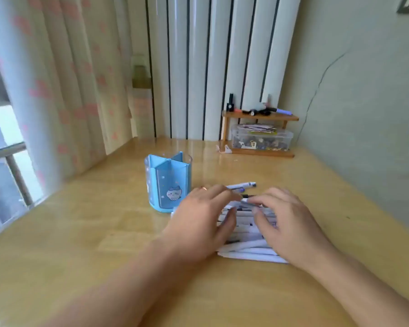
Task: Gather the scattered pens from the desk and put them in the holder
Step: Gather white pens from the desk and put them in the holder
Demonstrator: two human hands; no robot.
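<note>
The step in hand looks like the gathering: both hands are down on a heap of pens (246, 232) at lower centre of the frame, on the worktop (104, 244), and none appears to be in the holder (167, 182) yet. The left hand (198, 220) lies over the heap's left edge with its fingers fairly straight, resting on the pens rather than curled round them. The right hand (286, 223) covers the right side, its fingertips bent down onto the pens; the blur makes it hard to tell whether it pinches one or only presses. A few pens poke out just above the fingertips. The holder stands upright just left of the left hand, near but apart. Next, the hands would need to close the heap into a bundle, lift it, and carry it left to a compartment.
</note>
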